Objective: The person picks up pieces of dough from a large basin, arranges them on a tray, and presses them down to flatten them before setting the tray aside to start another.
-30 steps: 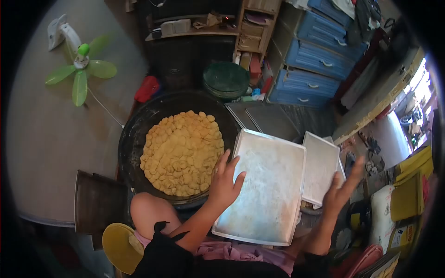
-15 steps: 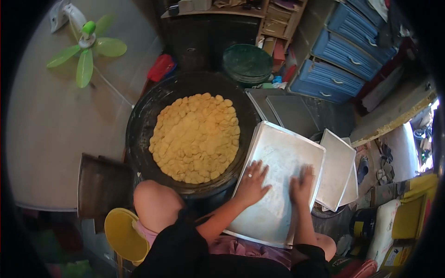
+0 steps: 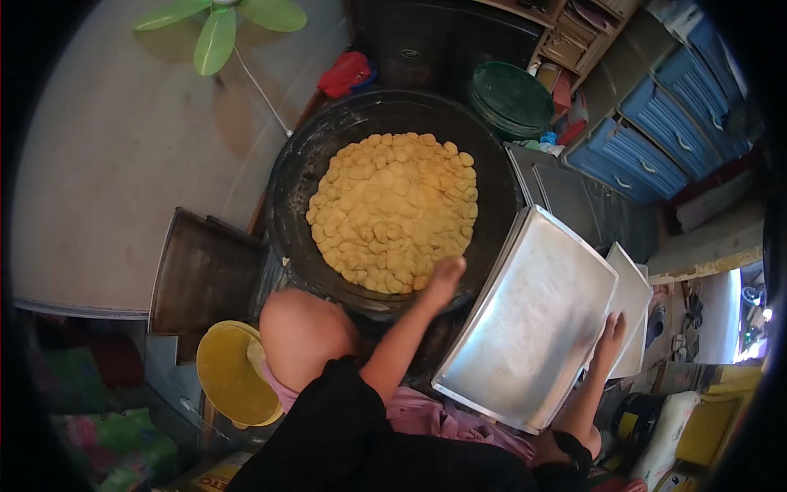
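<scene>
A large black tub (image 3: 287, 176) holds a wide mound of yellowish dough pieces (image 3: 393, 213). My left hand (image 3: 445, 277) reaches over the tub's near right side, at the edge of the mound. Its fingers point down and away, so their grip is hidden. A stack of shallow metal baking trays (image 3: 533, 316) lies tilted over my lap, right of the tub; the top tray's surface is bare. Along the stack's right edge, my right hand (image 3: 608, 338) holds the rim, with some fingers showing on the outer side.
More metal trays (image 3: 631, 303) lie to the right, with dark flat trays (image 3: 566, 193) behind. A yellow bucket (image 3: 234, 381) stands by my left knee. Farther back are a green lidded tub (image 3: 512, 94) and blue drawers (image 3: 639, 160). A green-bladed fan (image 3: 217, 41) hangs on the left wall.
My left hand has left the top tray and moved over the tub's near edge. My right hand has shifted from the tray's surface to its right rim. The view has turned left and down.
</scene>
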The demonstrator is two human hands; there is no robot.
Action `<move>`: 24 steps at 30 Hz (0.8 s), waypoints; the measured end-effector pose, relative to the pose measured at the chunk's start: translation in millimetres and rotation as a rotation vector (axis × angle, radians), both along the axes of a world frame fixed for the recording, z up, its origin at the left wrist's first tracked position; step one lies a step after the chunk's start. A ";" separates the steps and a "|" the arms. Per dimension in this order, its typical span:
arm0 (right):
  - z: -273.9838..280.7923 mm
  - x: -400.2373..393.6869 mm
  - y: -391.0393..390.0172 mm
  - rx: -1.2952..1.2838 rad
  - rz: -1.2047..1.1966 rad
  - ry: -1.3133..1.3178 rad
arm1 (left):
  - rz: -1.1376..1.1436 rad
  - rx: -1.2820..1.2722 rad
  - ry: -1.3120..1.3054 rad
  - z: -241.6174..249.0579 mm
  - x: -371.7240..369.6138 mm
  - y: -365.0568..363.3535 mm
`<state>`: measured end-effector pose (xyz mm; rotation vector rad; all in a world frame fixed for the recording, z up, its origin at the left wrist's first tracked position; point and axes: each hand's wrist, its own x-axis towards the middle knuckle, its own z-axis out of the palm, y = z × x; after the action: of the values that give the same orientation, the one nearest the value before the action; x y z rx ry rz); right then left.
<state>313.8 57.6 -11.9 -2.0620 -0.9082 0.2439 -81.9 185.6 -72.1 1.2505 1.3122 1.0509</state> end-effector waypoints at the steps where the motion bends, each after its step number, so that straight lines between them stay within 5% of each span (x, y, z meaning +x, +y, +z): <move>1: 35.4 -39.5 32.7 0.065 0.043 -0.186 | 0.118 -0.120 -0.128 -5.5 -20.5 22.9; 4: 61.9 -146.4 129.1 0.036 0.502 -0.081 | 0.653 -0.270 -0.586 -72.8 -85.3 81.5; 6: 72.1 -235.9 179.9 -0.053 0.902 -0.013 | 0.776 -0.446 -0.676 -75.2 -130.7 91.4; 7: 42.7 -258.0 207.6 -0.129 1.072 -0.182 | 0.785 -0.454 -0.682 -82.1 -144.4 95.0; 9: 4.5 -313.8 246.0 -0.459 1.273 -0.110 | 1.012 -0.495 -0.599 -97.0 -162.0 105.8; 13: -106.2 -387.9 304.9 -0.668 1.453 -0.224 | 0.987 -0.482 -0.331 -119.3 -168.6 123.4; 15: -150.6 -415.4 323.2 -0.537 1.317 -0.212 | 0.790 -0.311 -0.108 -156.7 -167.8 135.7; 18: -193.4 -446.5 336.3 -0.226 1.160 -0.438 | 0.480 -0.164 0.286 -120.6 -163.7 160.6; 21: -211.2 -439.6 348.8 -0.226 1.247 -0.615 | 0.311 -0.050 0.591 -168.6 -153.0 188.8; 22: -210.3 -432.9 357.2 -0.241 1.250 -0.613 | 0.306 -0.062 0.587 -172.3 -148.9 192.2; 24: -206.9 -410.8 377.4 -0.302 1.328 -0.089 | 0.243 0.027 1.088 -174.4 -138.2 190.1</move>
<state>-97.0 435.0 -218.7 -1.3876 -2.2868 1.0191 -220.1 375.7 -246.5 1.8082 2.3000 0.4949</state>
